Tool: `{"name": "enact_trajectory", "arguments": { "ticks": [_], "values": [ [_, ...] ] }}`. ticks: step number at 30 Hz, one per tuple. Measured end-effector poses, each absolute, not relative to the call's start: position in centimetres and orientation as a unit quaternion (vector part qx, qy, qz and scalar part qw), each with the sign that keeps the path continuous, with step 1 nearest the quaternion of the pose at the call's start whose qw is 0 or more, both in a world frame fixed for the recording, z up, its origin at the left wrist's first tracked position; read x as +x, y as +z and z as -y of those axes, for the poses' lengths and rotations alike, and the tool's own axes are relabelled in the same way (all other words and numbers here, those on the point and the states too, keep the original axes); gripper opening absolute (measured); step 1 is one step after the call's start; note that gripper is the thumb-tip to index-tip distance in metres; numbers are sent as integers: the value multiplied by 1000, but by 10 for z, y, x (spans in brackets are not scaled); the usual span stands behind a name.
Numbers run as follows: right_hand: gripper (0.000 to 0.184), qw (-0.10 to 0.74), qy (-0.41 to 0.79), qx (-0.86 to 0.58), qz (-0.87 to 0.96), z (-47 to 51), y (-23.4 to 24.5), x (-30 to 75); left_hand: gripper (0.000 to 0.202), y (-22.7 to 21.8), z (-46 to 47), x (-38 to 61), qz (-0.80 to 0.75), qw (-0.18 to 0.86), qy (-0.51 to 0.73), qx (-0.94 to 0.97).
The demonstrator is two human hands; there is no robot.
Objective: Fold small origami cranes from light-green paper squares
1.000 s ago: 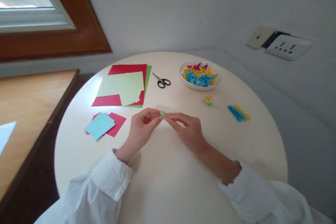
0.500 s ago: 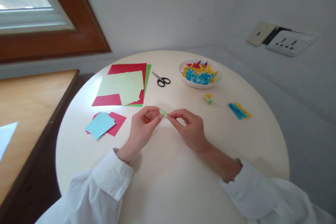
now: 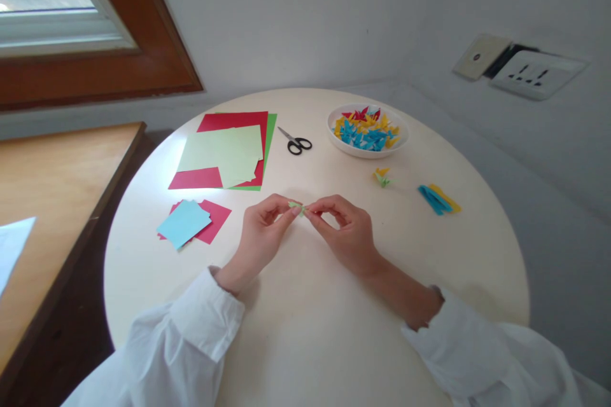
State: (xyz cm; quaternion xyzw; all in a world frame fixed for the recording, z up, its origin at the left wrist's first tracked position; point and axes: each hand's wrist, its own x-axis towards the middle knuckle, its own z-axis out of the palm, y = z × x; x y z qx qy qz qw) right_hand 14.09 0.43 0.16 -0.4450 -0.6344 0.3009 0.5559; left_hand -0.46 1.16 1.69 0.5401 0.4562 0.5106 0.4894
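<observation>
Between my two hands, over the middle of the round white table, is a small light-green origami crane (image 3: 295, 206). My left hand (image 3: 263, 227) pinches it from the left with thumb and forefinger. From the other side my right hand (image 3: 347, 232) pinches its right end. Fingertips cover much of the folded paper, so its exact shape is partly hidden. Just beyond my right hand lie a yellow folded crane (image 3: 381, 172) and a light-green one (image 3: 384, 182), close together.
A white bowl (image 3: 368, 154) holds many red, yellow and blue paper cranes. Black-handled scissors (image 3: 296, 141) lie left of it. Large paper sheets (image 3: 221, 147) and small blue and red squares (image 3: 184, 224) are at left. Folded blue and yellow strips (image 3: 435, 200) lie at right.
The light-green paper has turned slightly between my fingertips, and its folded parts look more spread. Both hands keep their pinch. The whole view has shifted a little.
</observation>
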Motion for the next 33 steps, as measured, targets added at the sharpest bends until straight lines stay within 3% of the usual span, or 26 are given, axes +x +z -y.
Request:
{"name": "enact_trajectory", "arguments": {
  "ticks": [14,33],
  "values": [
    [10,505,225,-434,711,-4,4,142,16,19,-10,-4,-443,487,524,541],
    [15,536,320,-431,652,-3,3,143,11,21,-11,-5,-437,530,480,546]
  ]
}}
